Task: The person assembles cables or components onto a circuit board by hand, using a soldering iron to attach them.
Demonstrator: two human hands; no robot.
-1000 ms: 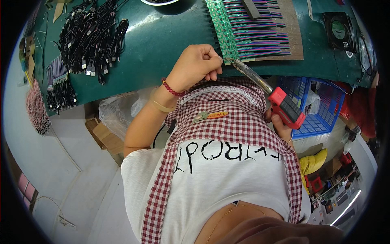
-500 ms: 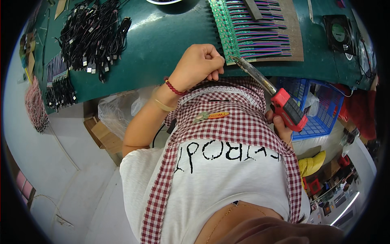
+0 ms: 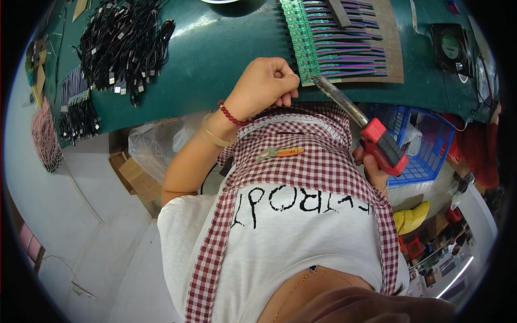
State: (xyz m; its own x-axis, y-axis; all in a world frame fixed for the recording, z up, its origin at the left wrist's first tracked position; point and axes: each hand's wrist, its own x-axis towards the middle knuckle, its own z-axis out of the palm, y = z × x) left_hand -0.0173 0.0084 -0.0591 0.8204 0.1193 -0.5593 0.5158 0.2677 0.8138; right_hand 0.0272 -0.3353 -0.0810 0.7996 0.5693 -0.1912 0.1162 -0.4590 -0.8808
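Note:
My right hand (image 3: pixel 372 168) is wrapped around the red and black handle of a soldering iron (image 3: pixel 383 146). Its metal barrel slants up and left, with the tip at the near edge of a row of green circuit boards (image 3: pixel 303 40). Whether the tip touches a board, I cannot tell. Just left of that tip, my left hand (image 3: pixel 267 83) is closed in a pinch over the table's near edge; anything between its fingers is hidden. Thin dark, pink and blue wires (image 3: pixel 353 60) run rightward from the boards. Beneath them lies a brown sheet (image 3: pixel 396 67), and a grey bar (image 3: pixel 337 12) rests on top.
Black USB cables (image 3: pixel 121 46) are heaped on the green table (image 3: pixel 215 59) at left, beside smaller wire bundles (image 3: pixel 78 110). A bowl (image 3: pixel 223 4) stands at the far edge. At right are a black fan-like device (image 3: pixel 451 48) and, below the table, a blue basket (image 3: pixel 425 169).
The view has shifted slightly, so the table and its things sit a little differently in the picture. Both hands and the soldering iron hold nearly the same pose.

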